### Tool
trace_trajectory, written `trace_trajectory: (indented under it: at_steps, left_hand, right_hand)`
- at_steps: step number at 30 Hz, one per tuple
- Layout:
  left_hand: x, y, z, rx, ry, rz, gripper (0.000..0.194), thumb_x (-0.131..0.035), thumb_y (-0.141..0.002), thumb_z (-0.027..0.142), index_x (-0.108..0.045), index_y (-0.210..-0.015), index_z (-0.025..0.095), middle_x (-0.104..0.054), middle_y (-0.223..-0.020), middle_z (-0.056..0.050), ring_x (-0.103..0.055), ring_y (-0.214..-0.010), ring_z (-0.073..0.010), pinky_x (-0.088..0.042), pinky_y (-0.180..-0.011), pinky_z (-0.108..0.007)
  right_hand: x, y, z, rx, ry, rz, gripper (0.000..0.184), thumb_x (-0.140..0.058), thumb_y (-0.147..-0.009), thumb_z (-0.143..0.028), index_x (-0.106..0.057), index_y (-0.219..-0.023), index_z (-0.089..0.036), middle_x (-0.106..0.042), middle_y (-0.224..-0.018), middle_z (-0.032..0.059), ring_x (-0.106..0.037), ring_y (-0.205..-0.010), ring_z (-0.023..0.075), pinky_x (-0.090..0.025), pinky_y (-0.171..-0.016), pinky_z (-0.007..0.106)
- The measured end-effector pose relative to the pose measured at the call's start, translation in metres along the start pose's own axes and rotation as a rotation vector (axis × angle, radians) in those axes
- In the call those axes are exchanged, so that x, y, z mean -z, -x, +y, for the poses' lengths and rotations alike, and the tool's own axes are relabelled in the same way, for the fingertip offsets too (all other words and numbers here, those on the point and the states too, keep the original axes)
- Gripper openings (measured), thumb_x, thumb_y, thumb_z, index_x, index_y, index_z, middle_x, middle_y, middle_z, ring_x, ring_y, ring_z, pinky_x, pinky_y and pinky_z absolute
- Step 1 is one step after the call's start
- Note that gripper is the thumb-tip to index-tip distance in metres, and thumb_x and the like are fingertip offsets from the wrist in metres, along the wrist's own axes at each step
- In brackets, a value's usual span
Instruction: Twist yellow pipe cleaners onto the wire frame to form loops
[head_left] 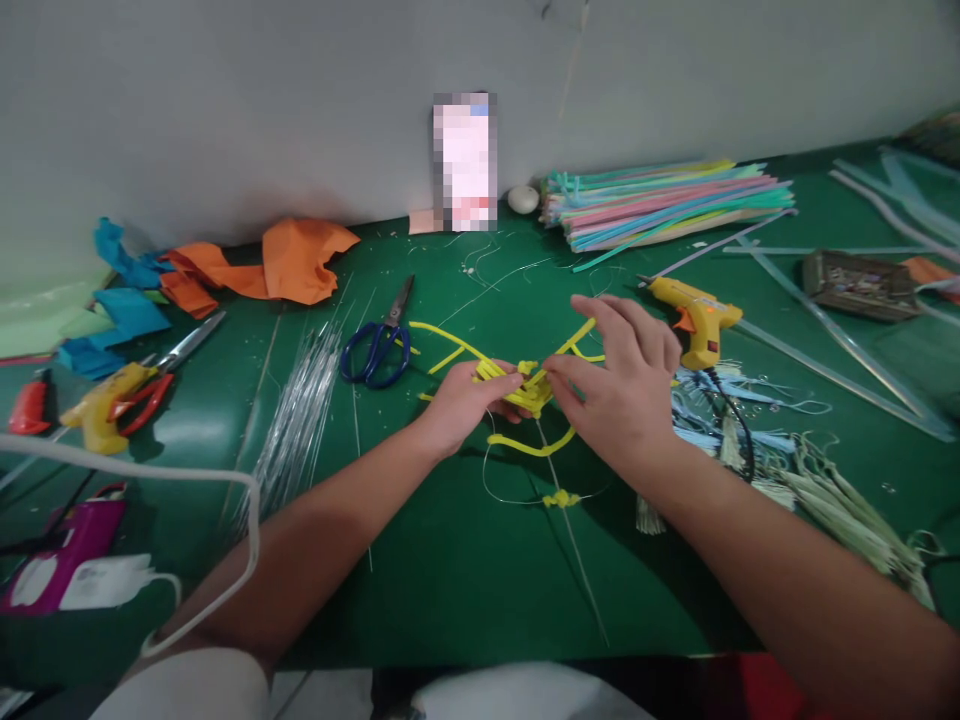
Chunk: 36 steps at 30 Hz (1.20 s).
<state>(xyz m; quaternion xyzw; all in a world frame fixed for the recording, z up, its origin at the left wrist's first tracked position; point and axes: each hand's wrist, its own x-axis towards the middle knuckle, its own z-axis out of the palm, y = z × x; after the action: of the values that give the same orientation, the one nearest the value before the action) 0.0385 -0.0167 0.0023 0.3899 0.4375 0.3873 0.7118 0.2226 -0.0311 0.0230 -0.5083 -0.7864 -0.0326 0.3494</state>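
Observation:
Between my two hands is a bent bundle of yellow pipe cleaners [491, 372], with loose ends sticking out to the sides. My left hand [469, 400] grips it from the left, thumb on top. My right hand [619, 385] pinches at its right part with thumb and index finger, the other fingers raised. Exactly what the right fingertips hold is partly hidden. Below the hands a curved yellow piece [532, 447] hangs or lies, and a small yellow knotted piece [561, 498] sits on a thin clear thread. A thin wire [577, 560] runs toward the table's front.
Blue-handled scissors [379, 350] and a wire bundle [300, 400] lie left. Orange paper [300, 260], a pixelated phone [465, 165] and coloured pipe cleaners [667, 205] line the back. A yellow glue gun [697, 315] and tassels [840, 500] lie right; a white cable [251, 520] crosses the left.

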Motion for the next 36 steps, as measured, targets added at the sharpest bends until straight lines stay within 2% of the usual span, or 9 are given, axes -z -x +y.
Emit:
trace_trajectory:
  at_steps: [4, 10, 13, 15, 17, 19, 23, 30, 36]
  left_hand:
    - [-0.001, 0.001, 0.002, 0.011, 0.012, -0.037, 0.010, -0.068, -0.083, 0.021, -0.063, -0.084, 0.012, -0.071, -0.069, -0.004, -0.069, -0.055, -0.0159, -0.053, -0.057, -0.029]
    - [-0.001, 0.002, 0.004, 0.031, 0.000, -0.037, 0.016, -0.071, -0.082, 0.023, -0.064, -0.089, 0.010, -0.072, -0.072, -0.006, -0.070, -0.060, -0.0164, -0.053, -0.060, -0.028]
    - [-0.003, 0.002, 0.005, 0.038, -0.005, -0.020, 0.017, -0.073, -0.080, 0.021, -0.064, -0.089, 0.010, -0.071, -0.069, -0.004, -0.070, -0.058, -0.0162, -0.053, -0.058, -0.028]
    - [-0.004, 0.003, 0.005, 0.047, -0.013, -0.006, 0.016, -0.072, -0.080, 0.020, -0.063, -0.088, 0.010, -0.070, -0.067, -0.004, -0.069, -0.055, -0.0156, -0.052, -0.057, -0.027]
    - [-0.005, 0.003, 0.005, 0.056, -0.018, 0.008, 0.015, -0.071, -0.080, 0.020, -0.063, -0.088, 0.010, -0.069, -0.065, -0.004, -0.069, -0.053, -0.0155, -0.051, -0.056, -0.027]
    - [-0.005, 0.004, 0.006, 0.062, -0.024, 0.010, 0.013, -0.070, -0.081, 0.019, -0.064, -0.088, 0.009, -0.069, -0.063, -0.004, -0.069, -0.053, -0.0157, -0.051, -0.055, -0.026]
    - [-0.006, 0.005, 0.006, 0.065, -0.028, -0.011, 0.011, -0.068, -0.082, 0.019, -0.065, -0.085, 0.010, -0.069, -0.063, -0.003, -0.068, -0.052, -0.0149, -0.051, -0.053, -0.025]
    - [-0.006, 0.006, 0.004, 0.045, -0.040, -0.025, 0.009, -0.067, -0.081, 0.018, -0.062, -0.080, 0.011, -0.068, -0.062, -0.002, -0.067, -0.050, -0.0145, -0.051, -0.050, -0.024]
    - [-0.005, 0.005, 0.004, 0.040, -0.027, -0.030, 0.007, -0.065, -0.080, 0.017, -0.062, -0.079, 0.011, -0.068, -0.063, -0.003, -0.067, -0.050, -0.0148, -0.051, -0.049, -0.024]
  right_hand:
    - [-0.002, 0.001, -0.002, 0.017, 0.054, 0.022, 0.018, -0.060, -0.092, -0.032, -0.071, -0.079, -0.026, -0.057, -0.143, 0.0066, -0.034, -0.145, 0.0396, -0.028, -0.111, 0.058]
    - [-0.017, 0.005, 0.004, 0.106, 0.216, 0.192, 0.013, -0.062, -0.092, -0.037, -0.071, -0.088, -0.029, -0.056, -0.146, 0.0041, -0.033, -0.147, 0.0374, -0.026, -0.112, 0.059]
    - [-0.020, 0.006, 0.007, 0.190, 0.250, 0.308, 0.009, -0.066, -0.090, -0.033, -0.068, -0.083, -0.028, -0.059, -0.143, 0.0031, -0.036, -0.145, 0.0370, -0.025, -0.111, 0.059]
    - [-0.019, 0.004, 0.009, 0.275, 0.261, 0.364, 0.010, -0.068, -0.087, -0.026, -0.065, -0.078, -0.026, -0.062, -0.139, 0.0028, -0.043, -0.140, 0.0344, -0.027, -0.110, 0.055]
    - [-0.017, 0.001, 0.012, 0.346, 0.247, 0.330, 0.011, -0.067, -0.086, -0.019, -0.062, -0.077, -0.025, -0.068, -0.129, 0.0036, -0.055, -0.129, 0.0289, -0.034, -0.105, 0.048]
    - [-0.014, -0.002, 0.014, 0.386, 0.194, 0.226, 0.011, -0.063, -0.086, -0.013, -0.061, -0.084, -0.024, -0.074, -0.114, 0.0040, -0.064, -0.113, 0.0230, -0.040, -0.095, 0.040]
    - [-0.010, -0.007, 0.013, 0.445, 0.131, 0.195, 0.015, -0.060, -0.086, -0.010, -0.057, -0.090, -0.025, -0.075, -0.087, -0.0006, -0.067, -0.086, 0.0172, -0.042, -0.080, 0.035]
    - [-0.011, -0.006, 0.013, 0.505, 0.090, 0.179, 0.015, -0.063, -0.086, -0.014, -0.058, -0.096, -0.024, -0.074, -0.082, 0.0008, -0.064, -0.083, 0.0191, -0.044, -0.077, 0.034]
    - [-0.012, -0.005, 0.017, 0.466, 0.116, 0.118, 0.012, -0.064, -0.087, -0.022, -0.063, -0.099, -0.020, -0.072, -0.081, 0.0036, -0.064, -0.082, 0.0215, -0.043, -0.076, 0.036]
